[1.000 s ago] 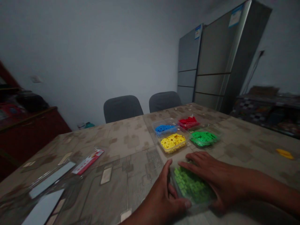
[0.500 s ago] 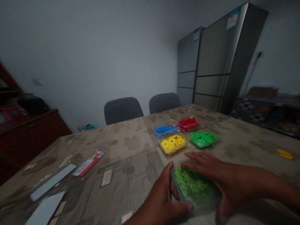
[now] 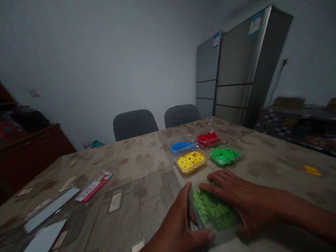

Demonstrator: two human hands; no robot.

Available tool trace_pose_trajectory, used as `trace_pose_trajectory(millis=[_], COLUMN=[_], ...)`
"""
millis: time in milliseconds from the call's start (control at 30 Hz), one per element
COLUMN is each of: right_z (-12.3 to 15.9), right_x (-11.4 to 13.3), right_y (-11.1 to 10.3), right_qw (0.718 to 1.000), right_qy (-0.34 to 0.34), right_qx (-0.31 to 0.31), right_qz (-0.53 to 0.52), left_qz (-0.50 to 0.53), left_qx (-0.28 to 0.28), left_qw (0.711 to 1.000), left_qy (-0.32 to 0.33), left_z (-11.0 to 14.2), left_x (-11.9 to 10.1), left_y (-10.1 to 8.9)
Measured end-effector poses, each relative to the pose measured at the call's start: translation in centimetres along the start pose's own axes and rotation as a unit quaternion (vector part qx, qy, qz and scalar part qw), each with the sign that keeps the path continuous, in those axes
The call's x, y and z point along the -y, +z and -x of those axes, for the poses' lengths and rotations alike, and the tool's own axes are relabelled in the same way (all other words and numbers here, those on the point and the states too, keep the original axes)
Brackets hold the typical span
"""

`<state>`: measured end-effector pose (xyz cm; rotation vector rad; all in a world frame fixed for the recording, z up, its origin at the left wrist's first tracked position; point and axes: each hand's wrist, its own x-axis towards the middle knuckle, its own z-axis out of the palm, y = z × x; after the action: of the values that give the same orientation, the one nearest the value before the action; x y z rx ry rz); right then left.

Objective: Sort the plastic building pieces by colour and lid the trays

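Between my two hands is a clear plastic box (image 3: 217, 213) full of light green plastic pieces, at the table's near edge. My left hand (image 3: 181, 224) grips its left side, thumb along the near side. My right hand (image 3: 233, 196) wraps over the far and right sides, its fingers across the top. Just beyond stand open clear boxes: one of yellow flower-shaped pieces (image 3: 191, 161), one of green pieces (image 3: 225, 156), one of blue pieces (image 3: 181, 146) and one of red pieces (image 3: 208, 138).
A few yellow pieces (image 3: 312, 170) lie loose at the right. To the left are a red and white packet (image 3: 95, 186) and two pale flat strips (image 3: 52, 210) near clear plastic. Two grey chairs (image 3: 135, 124) stand behind the patterned table (image 3: 141, 154).
The view has turned slightly, so most things sit a little further left. Both hands stay on the light green box, and my right thumb has come in closer against its side.
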<state>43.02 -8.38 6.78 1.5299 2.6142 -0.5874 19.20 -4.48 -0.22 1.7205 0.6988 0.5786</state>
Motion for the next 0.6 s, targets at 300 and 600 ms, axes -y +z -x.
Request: trace_pose_trajectory(millis=[300,600], right_z=[4.7,10.2], right_x=[-4.5,-16.5], right_y=[-0.5,-6.0], right_qw=[0.990,0.907], right_qy=[0.057,0.273], right_qx=[-0.116,-0.262], right_qz=[0.050,0.183], left_qz=[-0.028,-0.028], left_qx=[0.048,0.016], left_qw=[0.996,0.998], left_qy=[-0.063,-0.050], left_z=[1.1,1.9], left_x=[-1.8,-2.3], left_y=[-0.6,-1.5])
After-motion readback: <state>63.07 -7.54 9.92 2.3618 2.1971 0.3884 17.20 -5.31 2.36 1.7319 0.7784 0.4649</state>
